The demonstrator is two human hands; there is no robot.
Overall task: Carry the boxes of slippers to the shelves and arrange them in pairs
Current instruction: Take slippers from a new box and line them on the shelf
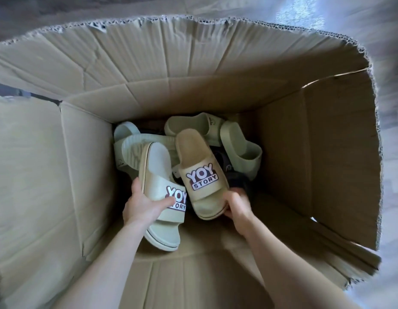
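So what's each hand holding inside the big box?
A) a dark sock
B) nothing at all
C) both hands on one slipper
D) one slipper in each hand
D: the left hand grips a pale green slipper, and the right hand holds a beige slipper by its toe end.

Matt cardboard, soft matt foam slippers

I see the cardboard box (193,70) as plain brown corrugated board, matt and creased, its top edges torn rough so the fluting shows. Inside the box, the pale green slipper (159,197) in my left hand (144,205) looks like smooth matt foam or rubber with a dark line round the sole edge and a printed logo patch on the strap. The beige slipper (201,175) in my right hand (237,207) has the same matt strap and patch, but its footbed looks faintly textured. Behind them in the box, the pale green slippers (238,141) look matt too, one with a ribbed sole.
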